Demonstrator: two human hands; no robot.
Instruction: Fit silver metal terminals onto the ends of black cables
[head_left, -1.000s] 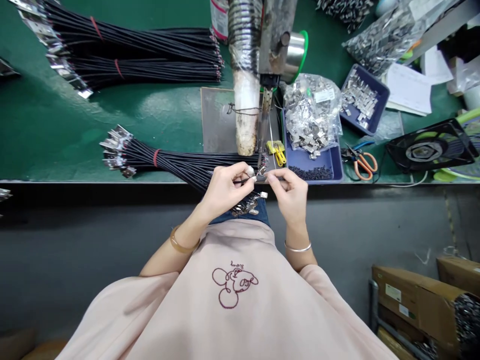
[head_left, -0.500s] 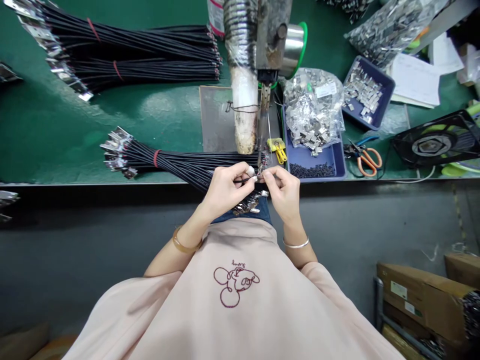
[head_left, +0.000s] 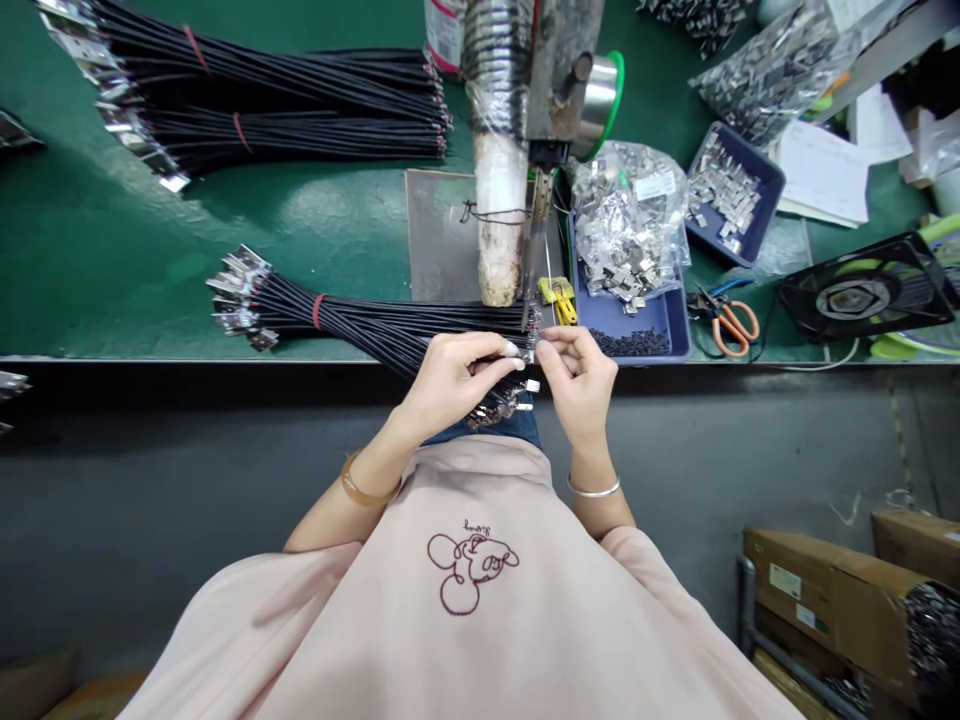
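Note:
My left hand [head_left: 461, 378] is closed in a pinch at the table's front edge, with a small metal cable end [head_left: 528, 356] at its fingertips. Most of that black cable is hidden by the hand. Just to the right, my right hand [head_left: 581, 380] is pinched too, its fingertips close to the cable end; what they hold is too small to make out. Directly above both hands stand the metal tip of a bench fixture [head_left: 535, 250] and a thin wire [head_left: 550, 275]. A banded bundle of black cables [head_left: 360, 318] lies left, and metal connectors [head_left: 499, 408] show below my left hand.
A wrapped hose [head_left: 499, 200] and wire spool [head_left: 600, 105] hang over the table. To the right are a blue tray [head_left: 679, 325] with bagged metal parts, a smaller tray [head_left: 765, 215], orange-handled pliers [head_left: 735, 328] and a fan [head_left: 855, 298]. More cable bundles [head_left: 322, 105] lie back left.
My right hand has shifted slightly right, away from my left hand, and a gap shows between their fingertips. My left hand stays nearly in place. The whole view has shifted a little.

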